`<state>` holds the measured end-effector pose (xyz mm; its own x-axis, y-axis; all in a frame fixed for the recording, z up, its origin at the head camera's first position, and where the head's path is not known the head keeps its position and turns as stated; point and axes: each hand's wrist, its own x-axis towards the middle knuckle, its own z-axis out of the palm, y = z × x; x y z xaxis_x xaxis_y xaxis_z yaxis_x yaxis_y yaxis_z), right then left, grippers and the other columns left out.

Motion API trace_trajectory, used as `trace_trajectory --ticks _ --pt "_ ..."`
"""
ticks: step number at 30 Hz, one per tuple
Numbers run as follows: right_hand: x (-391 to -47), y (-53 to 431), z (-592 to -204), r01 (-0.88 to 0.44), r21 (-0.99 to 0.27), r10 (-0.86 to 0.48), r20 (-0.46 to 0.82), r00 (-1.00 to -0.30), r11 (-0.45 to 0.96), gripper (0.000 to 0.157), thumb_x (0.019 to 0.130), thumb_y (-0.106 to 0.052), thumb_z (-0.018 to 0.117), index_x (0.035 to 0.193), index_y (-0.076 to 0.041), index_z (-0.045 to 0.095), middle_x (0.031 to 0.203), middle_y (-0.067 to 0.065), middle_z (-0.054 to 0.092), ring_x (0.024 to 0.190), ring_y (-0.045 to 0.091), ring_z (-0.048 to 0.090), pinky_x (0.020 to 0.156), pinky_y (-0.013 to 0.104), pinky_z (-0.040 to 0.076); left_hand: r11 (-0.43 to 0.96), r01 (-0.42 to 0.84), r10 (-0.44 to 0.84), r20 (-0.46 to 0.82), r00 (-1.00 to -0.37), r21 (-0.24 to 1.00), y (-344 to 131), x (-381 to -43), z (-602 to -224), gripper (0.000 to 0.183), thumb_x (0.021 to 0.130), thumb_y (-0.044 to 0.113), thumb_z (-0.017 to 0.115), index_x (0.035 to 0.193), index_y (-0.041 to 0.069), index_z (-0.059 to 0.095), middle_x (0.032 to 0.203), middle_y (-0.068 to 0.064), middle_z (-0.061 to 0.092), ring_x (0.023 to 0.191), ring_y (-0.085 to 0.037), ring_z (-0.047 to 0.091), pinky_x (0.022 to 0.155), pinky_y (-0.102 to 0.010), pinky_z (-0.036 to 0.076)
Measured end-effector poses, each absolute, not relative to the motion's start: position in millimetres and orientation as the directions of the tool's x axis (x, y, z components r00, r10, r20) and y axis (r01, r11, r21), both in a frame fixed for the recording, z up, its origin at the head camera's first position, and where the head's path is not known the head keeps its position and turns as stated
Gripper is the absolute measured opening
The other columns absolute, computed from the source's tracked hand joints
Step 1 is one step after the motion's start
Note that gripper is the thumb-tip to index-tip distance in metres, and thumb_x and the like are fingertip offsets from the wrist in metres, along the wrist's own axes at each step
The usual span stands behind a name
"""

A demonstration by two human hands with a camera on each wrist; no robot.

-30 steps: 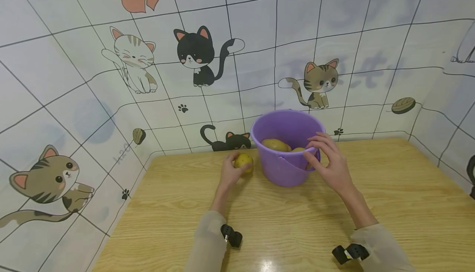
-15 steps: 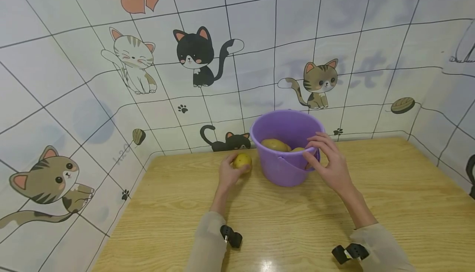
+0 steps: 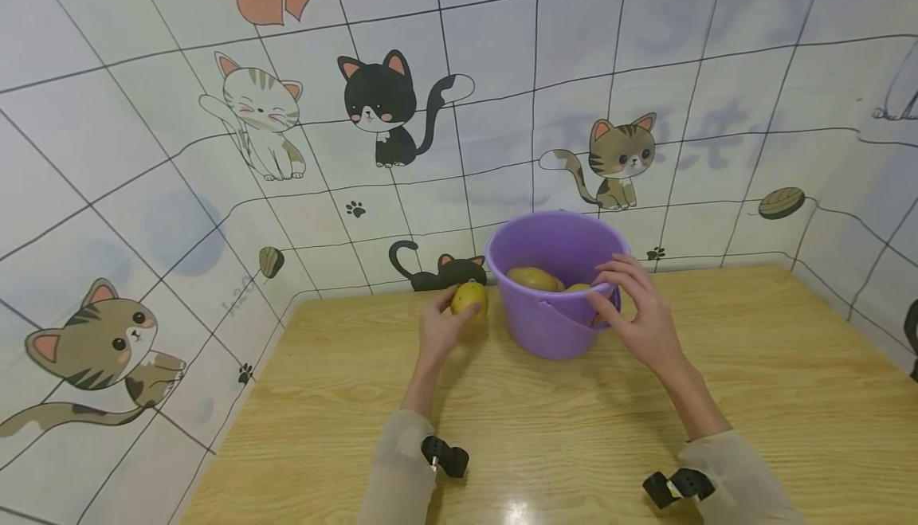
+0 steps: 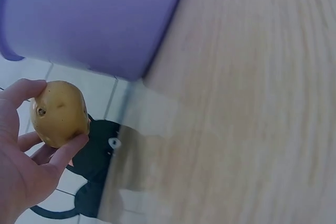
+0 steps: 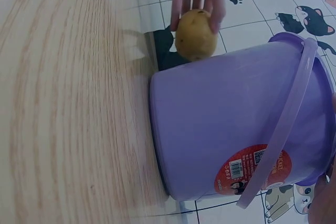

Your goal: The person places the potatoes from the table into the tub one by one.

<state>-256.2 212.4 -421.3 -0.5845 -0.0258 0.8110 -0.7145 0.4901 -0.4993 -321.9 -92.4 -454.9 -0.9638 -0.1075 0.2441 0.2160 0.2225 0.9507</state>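
Note:
A yellow-brown potato (image 3: 469, 299) is pinched between the thumb and fingers of my left hand (image 3: 439, 332), left of the purple bucket (image 3: 548, 332). In the left wrist view the potato (image 4: 59, 113) hangs clear of the table, with a dark eye on its skin. The right wrist view has the potato (image 5: 195, 36) close beside the bucket's wall. My right hand (image 3: 645, 324) grips the bucket's rim at its right side, thumb outside and fingers over the edge. Inside the upright bucket lie potatoes (image 3: 532, 278), partly hidden by the near wall.
The light wooden table (image 3: 344, 397) meets a wall (image 3: 502, 135) covered with cat drawings and grid lines, just behind the bucket. The bucket's handle (image 5: 281, 135) hangs down its outside, across a red label (image 5: 231, 174).
My left hand has lifted the potato slightly off the table, after a small shift to the left. The right hand stays on the bucket's rim, and the bucket has not moved.

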Motion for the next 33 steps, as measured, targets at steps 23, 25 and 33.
trace_trajectory --ticks 23,25,33 --pt "-256.4 210.9 -420.5 -0.729 -0.481 -0.011 0.831 -0.556 0.487 0.023 0.080 0.004 0.079 0.098 -0.009 0.071 0.122 0.014 0.065 0.135 0.035 0.045 0.118 0.029 0.029 0.030 0.434 -0.213 0.430 -0.877 0.900 -78.6 -299.2 -392.4 0.063 0.083 0.022 0.082 0.137 -0.001 0.059 0.133 -0.015 0.061 0.120 -0.027 0.059 0.108 -0.043 0.043" --pt "-256.2 210.2 -420.4 -0.729 -0.479 -0.008 0.834 -0.552 0.490 0.025 0.078 0.008 0.079 0.097 -0.007 0.071 0.121 0.015 0.065 0.134 0.037 0.045 0.118 0.029 0.029 0.004 0.450 -0.210 0.441 -0.873 0.893 -77.1 -296.6 -387.4 0.063 0.084 0.021 0.082 0.138 -0.002 0.058 0.135 -0.015 0.059 0.123 -0.027 0.057 0.109 -0.043 0.043" --pt "-255.5 207.7 -420.0 -0.730 -0.467 -0.005 0.841 -0.541 0.500 0.025 0.076 0.014 0.076 0.096 -0.001 0.068 0.118 0.022 0.064 0.130 0.046 0.045 0.118 0.029 0.028 0.023 0.503 -0.193 0.497 -0.846 0.864 -65.6 -288.1 -367.9 0.058 0.083 0.021 0.085 0.134 0.003 0.063 0.132 -0.010 0.061 0.123 -0.023 0.057 0.113 -0.039 0.038"
